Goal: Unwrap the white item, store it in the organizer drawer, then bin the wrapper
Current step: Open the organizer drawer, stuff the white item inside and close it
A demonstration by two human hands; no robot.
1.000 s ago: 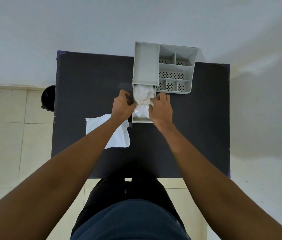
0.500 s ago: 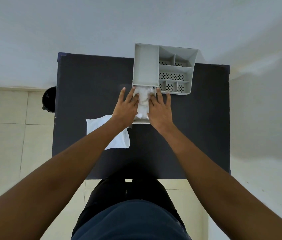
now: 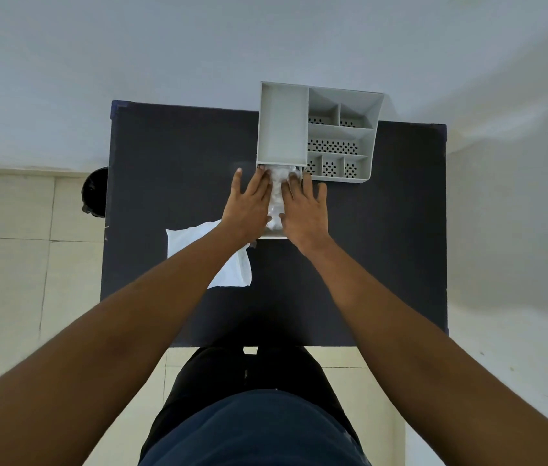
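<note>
A grey organizer (image 3: 282, 126) stands at the far edge of the dark table (image 3: 171, 163). Its drawer (image 3: 272, 235) is pulled out toward me, and the crumpled white item (image 3: 277, 191) lies inside it. My left hand (image 3: 249, 205) and my right hand (image 3: 304, 206) rest flat, fingers spread, on the white item, one on each side, pressing it down. The hands cover most of the drawer. The flat white wrapper (image 3: 232, 267) lies on the table left of the drawer, partly under my left forearm.
A black bin (image 3: 96, 191) stands on the tiled floor by the table's left edge. The organizer's right half has several perforated compartments (image 3: 333, 146). A pale wall runs behind the table.
Both hands went from gripping the drawer's sides to lying flat on the white item, fingers stretched toward the organizer. The item sits lower in the drawer.
</note>
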